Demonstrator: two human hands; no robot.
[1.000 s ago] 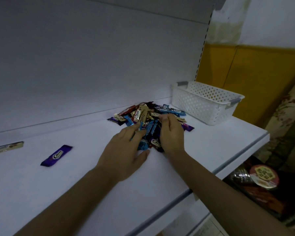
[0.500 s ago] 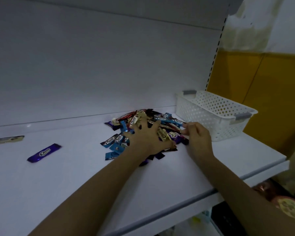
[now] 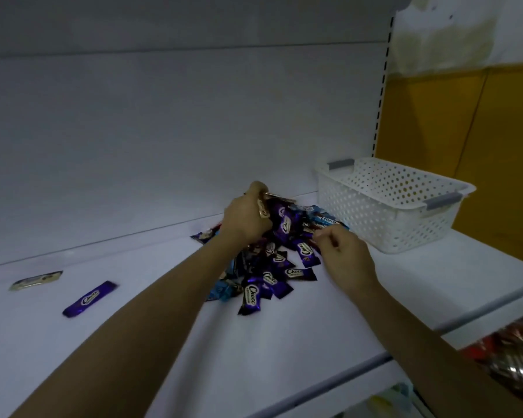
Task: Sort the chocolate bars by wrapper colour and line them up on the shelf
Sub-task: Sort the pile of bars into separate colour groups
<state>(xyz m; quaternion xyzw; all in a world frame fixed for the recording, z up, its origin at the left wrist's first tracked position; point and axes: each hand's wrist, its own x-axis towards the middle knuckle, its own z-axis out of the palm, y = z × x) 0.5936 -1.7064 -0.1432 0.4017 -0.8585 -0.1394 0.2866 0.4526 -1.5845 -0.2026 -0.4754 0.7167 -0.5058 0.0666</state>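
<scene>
Since half a second ago the left hand [image 3: 248, 218] is no longer pressing flat on the pile of chocolate bars [image 3: 272, 267]; it is lifting off the far side of the heap, fingers curling tightly round a gold bar [image 3: 263, 207] that is sticking out past the knuckles. Whether it is carrying one gold wrapper or several I cannot tell. The right hand [image 3: 343, 254] is working at the right edge of the pile, fingers curled and thumb meeting forefinger close to a wrapper, but whether it is actually pinching anything is not showing. The pile is sitting in the middle of the white shelf [image 3: 284, 342], mostly purple and blue wrappers on top, with a white basket [image 3: 390, 203] standing just to its right. Sorting is only beginning, by my reading: a single purple bar [image 3: 89, 298] is lying well apart on the left, and a pale gold bar [image 3: 35, 280] is lying farther left near the back wall, each looking like the start of a colour row. Nearly everything else is still waiting in the heap, and no line is forming yet
</scene>
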